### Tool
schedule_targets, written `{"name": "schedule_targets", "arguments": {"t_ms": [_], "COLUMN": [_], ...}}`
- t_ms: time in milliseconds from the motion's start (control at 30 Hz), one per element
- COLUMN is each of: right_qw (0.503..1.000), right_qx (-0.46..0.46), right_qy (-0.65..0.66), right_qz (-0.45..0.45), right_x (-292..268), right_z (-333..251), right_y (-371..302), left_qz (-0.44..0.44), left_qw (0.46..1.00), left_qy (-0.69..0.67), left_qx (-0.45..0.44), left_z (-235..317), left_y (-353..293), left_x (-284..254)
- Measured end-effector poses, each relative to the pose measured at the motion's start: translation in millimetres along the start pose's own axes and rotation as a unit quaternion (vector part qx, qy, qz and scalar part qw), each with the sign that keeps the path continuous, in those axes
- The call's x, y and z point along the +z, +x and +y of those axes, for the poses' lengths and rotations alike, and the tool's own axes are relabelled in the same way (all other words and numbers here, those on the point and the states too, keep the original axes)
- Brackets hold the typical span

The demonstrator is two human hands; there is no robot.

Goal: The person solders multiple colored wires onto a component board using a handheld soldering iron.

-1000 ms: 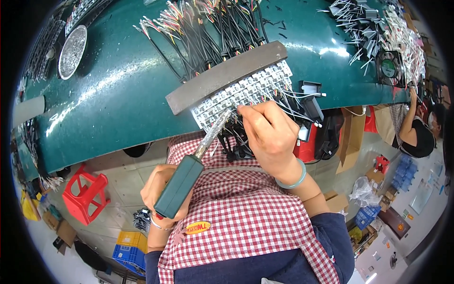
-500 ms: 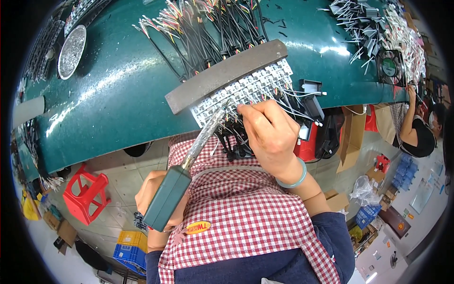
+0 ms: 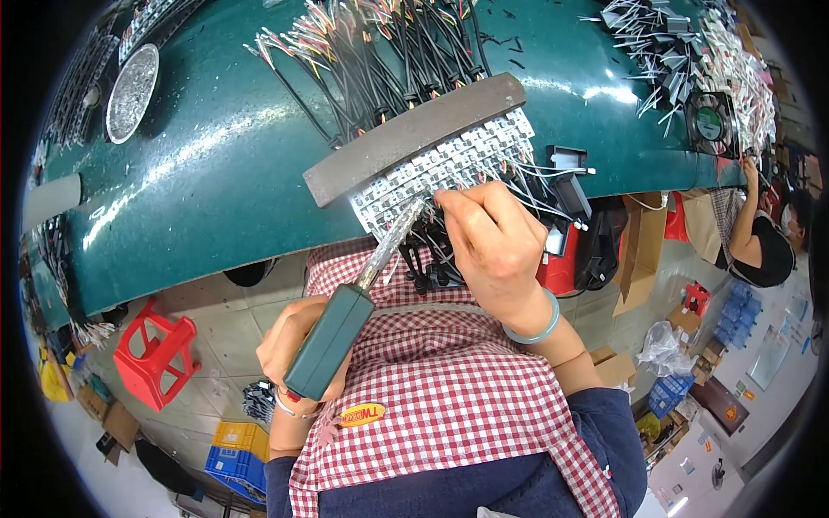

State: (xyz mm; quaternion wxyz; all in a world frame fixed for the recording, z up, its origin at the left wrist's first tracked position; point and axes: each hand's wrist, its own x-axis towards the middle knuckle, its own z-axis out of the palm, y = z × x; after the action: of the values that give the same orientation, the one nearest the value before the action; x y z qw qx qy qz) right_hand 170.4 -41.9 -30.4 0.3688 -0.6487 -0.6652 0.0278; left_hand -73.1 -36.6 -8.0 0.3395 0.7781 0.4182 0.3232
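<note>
1. Two hands are working at the near edge of our green table (image 3: 216, 173).
2. We are gripping the green handle of a soldering iron (image 3: 332, 337) in our closed left hand (image 3: 289, 345), its silvery shaft angling up to the row of small white circuit boards (image 3: 432, 173).
3. We are pinching our right hand (image 3: 492, 242) shut at those boards, just beside the iron's tip; what the fingertips are holding is too small to tell.
4. We are keeping the boards pressed under a grey bar (image 3: 414, 134), with black wires (image 3: 389, 60) fanning out behind it.

Head-worn fisheye, close above green workbench (image 3: 216, 164).
</note>
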Motion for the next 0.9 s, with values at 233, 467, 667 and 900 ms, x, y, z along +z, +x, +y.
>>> {"name": "schedule_targets", "arguments": {"t_ms": [233,467,667,900], "right_qw": [1.000,1.000,1.000,1.000], "right_qx": [-0.001,-0.001,-0.002,0.000], "right_qy": [-0.001,0.001,-0.002,-0.004], "right_qz": [0.000,-0.001,-0.003,0.011], "right_x": [-0.2,-0.4,-1.1,5.0], "right_z": [-0.3,0.3,1.2,0.3], "right_y": [1.2,0.7,0.5,-1.0], "left_qz": [-0.007,-0.001,0.058,0.035], "left_qw": [1.000,1.000,0.993,0.997], "left_qy": [0.007,0.019,0.021,0.043], "left_qx": [-0.014,-0.001,-0.101,-0.048], "left_z": [1.5,4.7,13.4,9.3], "left_y": [1.1,-4.0,-8.1,-7.8], "left_x": [-0.5,-4.5,-6.0,-4.3]}}
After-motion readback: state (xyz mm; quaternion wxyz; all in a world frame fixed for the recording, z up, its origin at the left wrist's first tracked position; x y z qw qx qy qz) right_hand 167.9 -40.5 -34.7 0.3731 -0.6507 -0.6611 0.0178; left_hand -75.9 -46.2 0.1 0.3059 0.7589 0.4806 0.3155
